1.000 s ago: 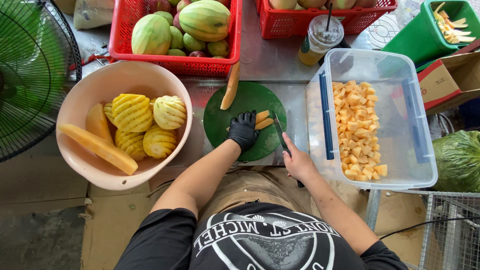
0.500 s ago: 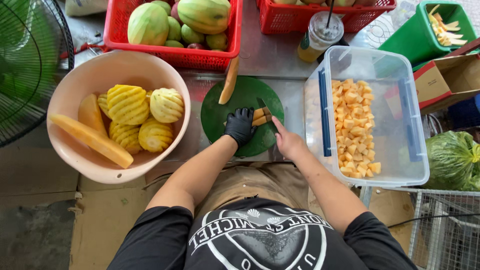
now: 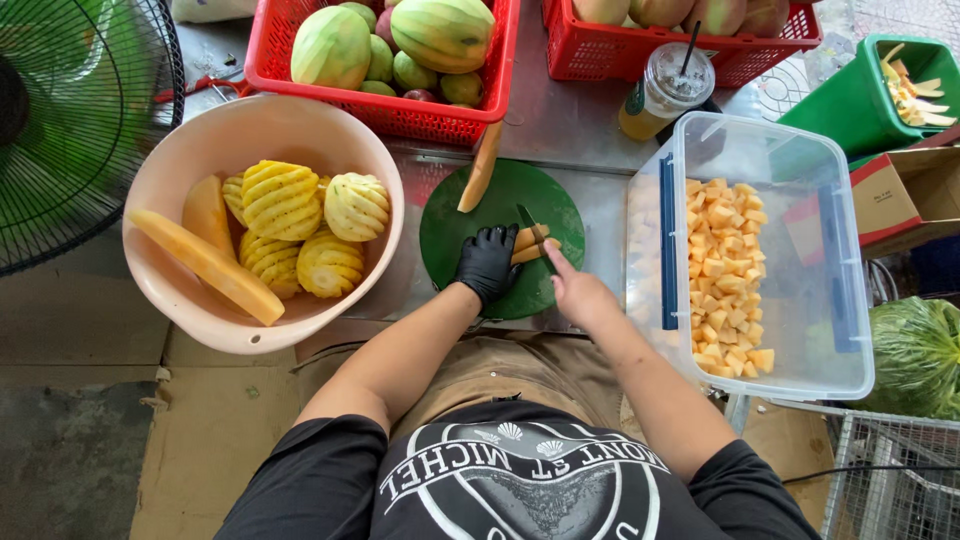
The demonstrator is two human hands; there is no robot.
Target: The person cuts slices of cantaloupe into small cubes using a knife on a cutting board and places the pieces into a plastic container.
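My left hand (image 3: 487,262), in a black glove, presses on orange papaya strips (image 3: 530,243) lying on a round green cutting board (image 3: 455,225). My right hand (image 3: 575,292) grips a knife (image 3: 531,228) whose blade rests across the strips, index finger along its spine. Another long papaya slice (image 3: 480,168) lies at the board's far edge, apart from both hands.
A pink basin (image 3: 190,150) at left holds peeled pineapples and papaya wedges. A clear tub (image 3: 760,150) at right holds fruit cubes. Red crates (image 3: 270,40) of whole fruit, a lidded drink cup (image 3: 665,90), a green bin (image 3: 860,100) and a fan (image 3: 70,120) surround the board.
My right hand has moved from the board's near right edge up onto the papaya strips, bringing the knife over them. The gloved left hand stays on the strips.
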